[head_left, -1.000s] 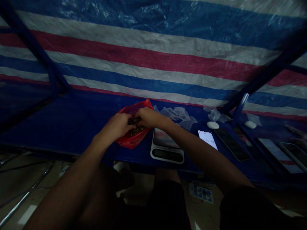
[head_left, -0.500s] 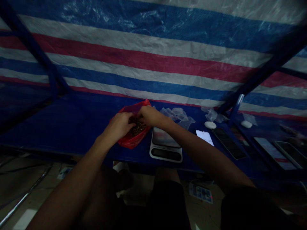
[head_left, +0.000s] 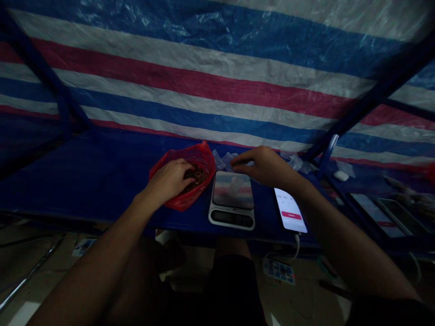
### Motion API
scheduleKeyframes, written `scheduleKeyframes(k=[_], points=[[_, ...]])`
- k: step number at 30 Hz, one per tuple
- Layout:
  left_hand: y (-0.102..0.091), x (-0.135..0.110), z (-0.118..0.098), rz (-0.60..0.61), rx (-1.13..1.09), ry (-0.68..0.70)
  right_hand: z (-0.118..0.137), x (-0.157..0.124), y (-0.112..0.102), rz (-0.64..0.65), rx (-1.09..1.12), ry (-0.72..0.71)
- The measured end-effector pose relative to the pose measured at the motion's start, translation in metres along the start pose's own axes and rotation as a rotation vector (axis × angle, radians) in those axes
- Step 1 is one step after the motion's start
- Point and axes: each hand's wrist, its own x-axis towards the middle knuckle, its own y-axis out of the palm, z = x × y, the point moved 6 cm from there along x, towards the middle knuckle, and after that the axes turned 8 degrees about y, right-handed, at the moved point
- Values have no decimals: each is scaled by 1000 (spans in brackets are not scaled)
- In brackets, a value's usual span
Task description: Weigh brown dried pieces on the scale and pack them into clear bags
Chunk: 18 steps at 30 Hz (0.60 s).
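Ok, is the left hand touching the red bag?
Touching. The head view shows the left hand lying in the mouth of the red bag, fingers on the brown pieces inside.

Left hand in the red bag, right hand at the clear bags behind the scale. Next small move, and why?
Probably pinch one of the clear bags with the right hand: it is right at them, grip unclear, while the left hand rests on the dark pieces in the red bag.
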Motion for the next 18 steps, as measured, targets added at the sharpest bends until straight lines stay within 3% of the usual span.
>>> scheduleKeyframes(k=[7, 18], points=[[5, 4, 1, -11, -55, -8, -25, -16, 13, 33, -13, 76], [11, 5, 4, 19, -46, -21, -20, -11, 26, 151, -181, -1]])
